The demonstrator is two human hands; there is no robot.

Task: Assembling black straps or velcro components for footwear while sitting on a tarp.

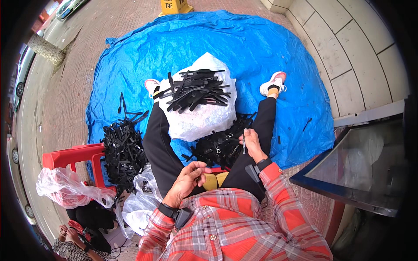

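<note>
My right hand [253,144], above my right thigh, pinches a thin strip [244,147] that looks like a short strap; its far details are too small to tell. My left hand [189,179] is in front of my waist, fingers curled inward; what they hold, if anything, I cannot make out. Between my legs lies a heap of black straps [216,148], some with shiny metal buckles. Beyond it, a stuffed white plastic sack [187,124] carries a loose pile of flat black straps [198,89] on top.
A blue tarp [261,48] spreads beneath. Left of my leg is another black strap heap [124,152], beside a red plastic stool [72,155] and clear plastic bags [141,204]. Another person's hands [69,235] show at lower left. A blue-framed glass panel [357,174] stands right, near a tiled wall [344,56].
</note>
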